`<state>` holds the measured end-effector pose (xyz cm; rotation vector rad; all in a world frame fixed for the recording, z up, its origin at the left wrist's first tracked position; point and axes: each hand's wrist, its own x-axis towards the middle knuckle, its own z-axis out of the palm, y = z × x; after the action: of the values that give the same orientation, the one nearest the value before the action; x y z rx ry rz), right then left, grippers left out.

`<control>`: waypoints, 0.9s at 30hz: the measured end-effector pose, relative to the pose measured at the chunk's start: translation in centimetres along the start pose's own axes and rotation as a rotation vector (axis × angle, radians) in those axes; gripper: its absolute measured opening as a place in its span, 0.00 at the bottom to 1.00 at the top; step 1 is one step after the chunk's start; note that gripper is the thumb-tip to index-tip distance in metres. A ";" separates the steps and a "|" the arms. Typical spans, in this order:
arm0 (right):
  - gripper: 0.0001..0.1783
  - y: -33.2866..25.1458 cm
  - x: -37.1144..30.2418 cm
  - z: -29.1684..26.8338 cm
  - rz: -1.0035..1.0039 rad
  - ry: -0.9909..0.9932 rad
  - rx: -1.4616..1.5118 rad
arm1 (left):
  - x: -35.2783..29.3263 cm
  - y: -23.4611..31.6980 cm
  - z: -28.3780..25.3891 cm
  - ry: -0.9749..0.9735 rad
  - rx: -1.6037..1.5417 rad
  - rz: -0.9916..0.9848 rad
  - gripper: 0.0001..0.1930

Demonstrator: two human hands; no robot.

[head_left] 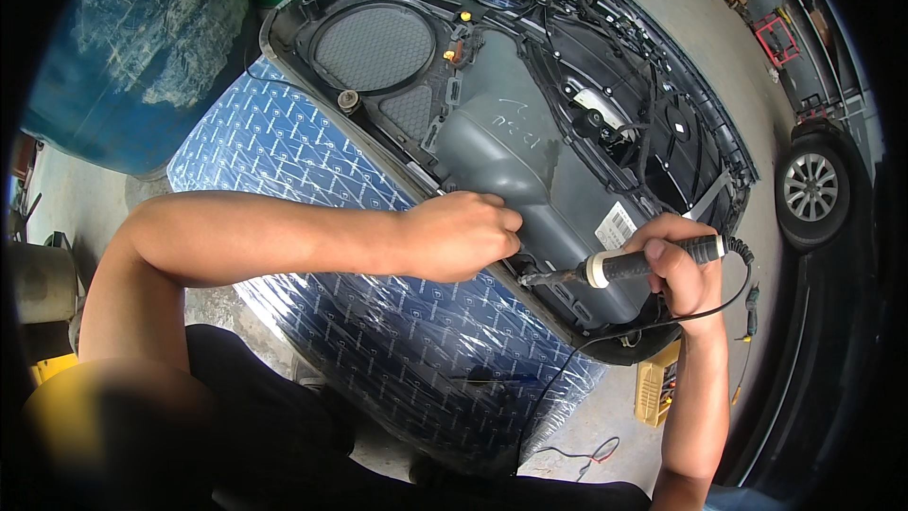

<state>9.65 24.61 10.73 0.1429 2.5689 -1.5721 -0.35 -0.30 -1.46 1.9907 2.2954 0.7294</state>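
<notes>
Iron (619, 268) sits in the right hand (683, 274), fingers wrapped around its handle, tip at the near edge of the door panel (497, 166), just beside the left hand (463, 237). That one is curled over the edge; whether it pinches anything, I cannot tell.

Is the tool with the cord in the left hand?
No, the right hand grips the corded soldering iron, while the left hand is curled near the edge of the car door panel.
</notes>
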 end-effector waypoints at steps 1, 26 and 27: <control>0.14 0.1 0.0 0.0 0.020 0.007 0.026 | 0.0 0.0 0.0 0.000 -0.003 0.004 0.04; 0.19 1.7 3.3 -0.8 0.044 -0.010 0.132 | -0.5 0.0 0.2 0.043 0.033 0.032 0.11; 0.19 1.9 3.3 -0.8 0.069 0.000 0.149 | -0.5 0.0 0.1 0.031 0.032 0.030 0.09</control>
<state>6.58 26.29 8.89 0.2435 2.4173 -1.7368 -0.19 -0.75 -1.69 2.0465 2.3139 0.7353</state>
